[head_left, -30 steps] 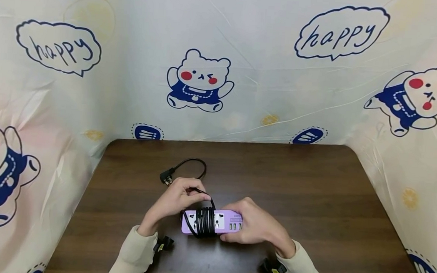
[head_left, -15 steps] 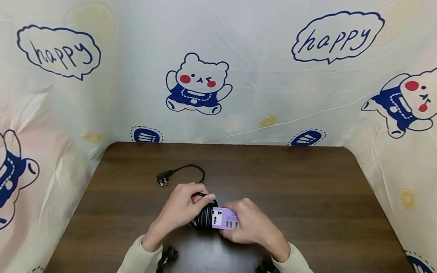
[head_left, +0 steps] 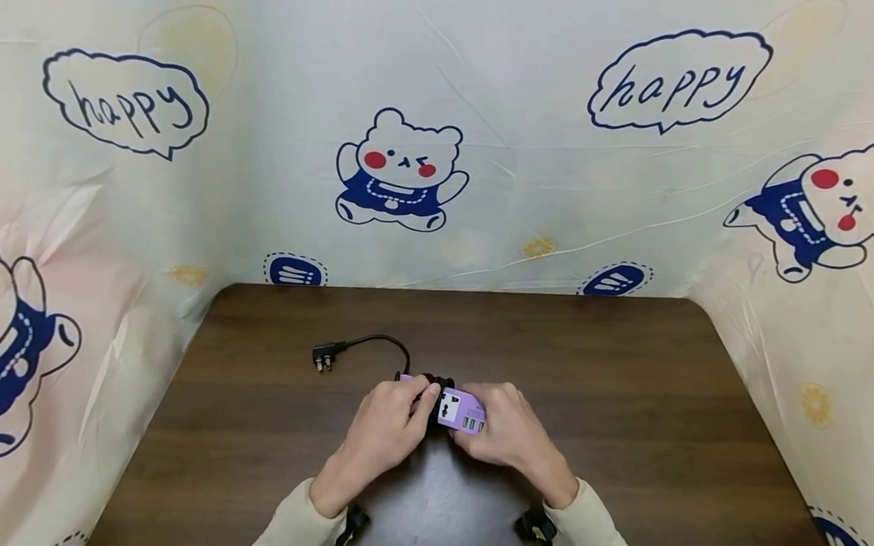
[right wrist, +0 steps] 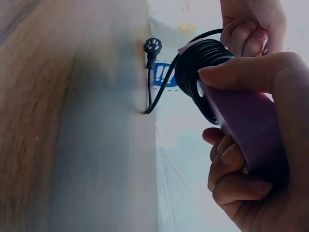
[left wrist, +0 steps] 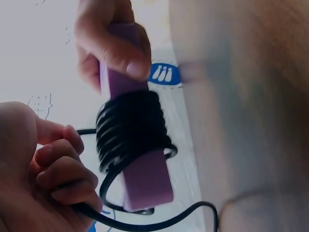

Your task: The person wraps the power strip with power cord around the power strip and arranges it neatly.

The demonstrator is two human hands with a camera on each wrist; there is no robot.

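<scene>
A purple power strip with white sockets and USB ports is held at its right end by my right hand. Black cable is wound in several tight turns around its middle and other end. My left hand grips the loose part of this cable beside the coils, fingers curled round it in the left wrist view. From that hand the cable's free end runs out to a black plug with metal prongs, lying on the table. In the head view my left hand hides most of the coils.
The dark wooden table spreads out on all sides of the hands. A pale curtain printed with bears stands around its back and sides. A black camera sits at the right wrist.
The power strip has tilted and moved slightly away from me with both hands. My left hand has swung over the coils, drawing cable along. The plug has shifted slightly left.
</scene>
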